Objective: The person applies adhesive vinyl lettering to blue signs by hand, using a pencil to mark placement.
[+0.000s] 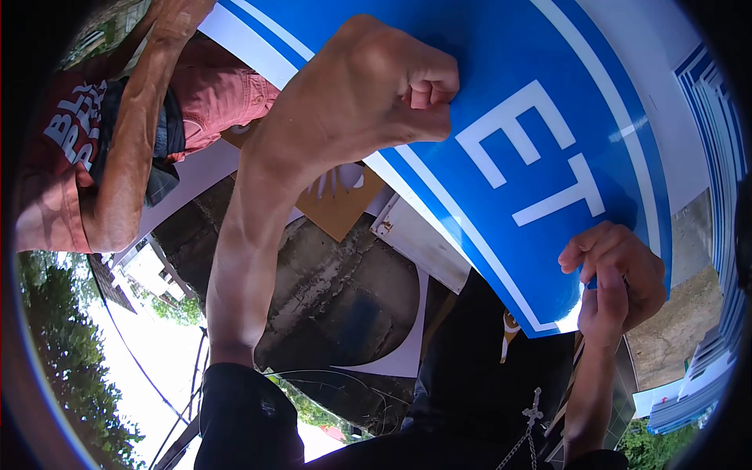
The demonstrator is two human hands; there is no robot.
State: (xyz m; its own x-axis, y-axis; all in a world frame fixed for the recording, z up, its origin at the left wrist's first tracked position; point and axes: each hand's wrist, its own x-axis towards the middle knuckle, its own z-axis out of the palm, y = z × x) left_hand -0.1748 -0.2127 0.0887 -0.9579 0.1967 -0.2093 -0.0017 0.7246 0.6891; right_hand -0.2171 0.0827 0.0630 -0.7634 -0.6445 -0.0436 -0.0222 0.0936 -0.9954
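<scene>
A blue sign (470, 188) with a white border and the white letters "ET" slants across the upper middle and right. On its surface at the top centre rests my left hand (399, 86), curled into a fist; whether anything small is inside is hidden. Near the sign's lower right corner is my right hand (615, 278), its fingers bent and the thumb close to them, beside a bright glare spot. I cannot make out anything between those fingers.
At the upper left stands another person (70, 149) in a red shirt, one arm reaching to the sign's upper end. A brown square with a white figure (337, 207) lies below my left forearm. Stacked blue-and-white sheets (709, 376) are at the right edge.
</scene>
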